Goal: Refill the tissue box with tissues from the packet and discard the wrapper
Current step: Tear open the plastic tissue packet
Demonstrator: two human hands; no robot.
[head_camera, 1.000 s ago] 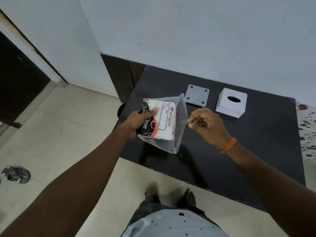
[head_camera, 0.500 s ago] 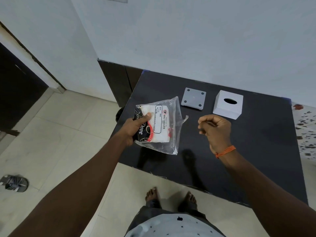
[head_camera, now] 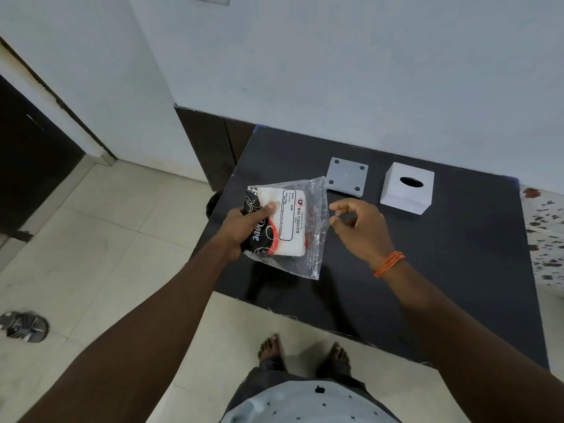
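White walls stood behind a black table [head_camera: 457, 270], and pale tiles covered the floor. On the table sat a white tissue box [head_camera: 407, 188] with its oval hole on top. Just beside it lay a grey square plate [head_camera: 346, 177] with four dots, which looked like the bottom of the box.

The left hand [head_camera: 244, 227] was closed around the tissue packet [head_camera: 287, 224], thumb on the front. It held the packet up in the air above the near edge of the table. The white tissues [head_camera: 268, 196] sat at the gripped end. The clear plastic wrapper [head_camera: 314, 209] stuck out loose past them.

The right hand [head_camera: 360, 227] was half curled, with thumb and first finger close together. Their tips were right at the loose edge of the wrapper. I could not tell if they had pinched the plastic or only come near it.

The wrapper did not look open yet, so opening it was probably the job in hand.

What could go wrong? The plastic looked thin and slippery, so the fingers could slide off it. A hard pull could rip the bag wide, and tissues could spill out. The packet hung near the table's edge, so some could land on the floor. A tight squeeze could also crumple the stack, and then it might not fit neatly in the box.
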